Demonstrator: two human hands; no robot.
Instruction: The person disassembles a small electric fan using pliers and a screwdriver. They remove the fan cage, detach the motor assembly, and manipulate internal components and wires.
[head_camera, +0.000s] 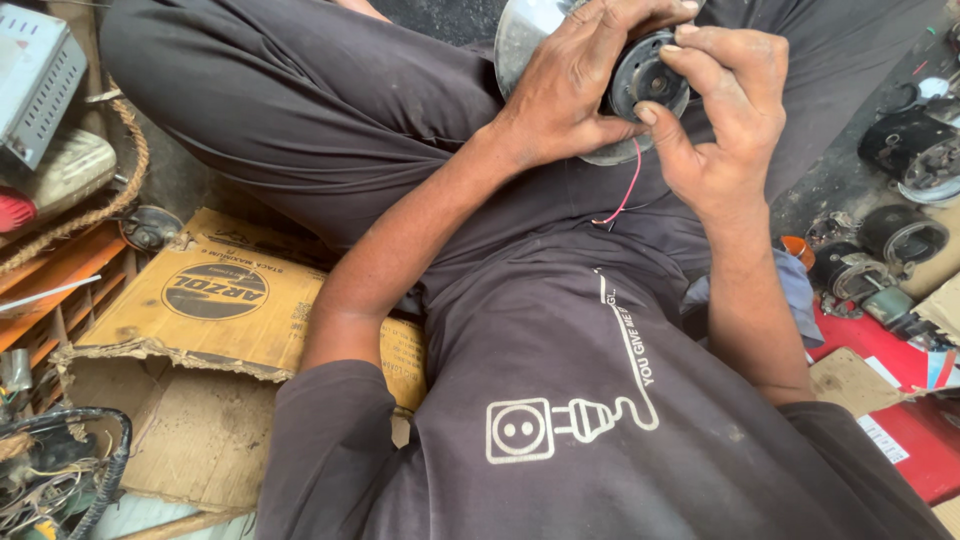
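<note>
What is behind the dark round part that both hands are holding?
Behind the dark round part sits a shiny metal disc. The left hand and right hand cover most of it.

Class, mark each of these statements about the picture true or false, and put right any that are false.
1. Both hands hold a round dark metal part. True: the left hand and the right hand grip the round part together.
2. A blue wire hangs from the part. False: the wire is red.
3. A torn cardboard box lies on the person's left. True: the cardboard box is there, its edge ragged.
4. The right hand rests on the floor. False: its fingers touch the round part.
5. Other dark round parts lie on the person's right. True: several motor parts lie there.
</note>
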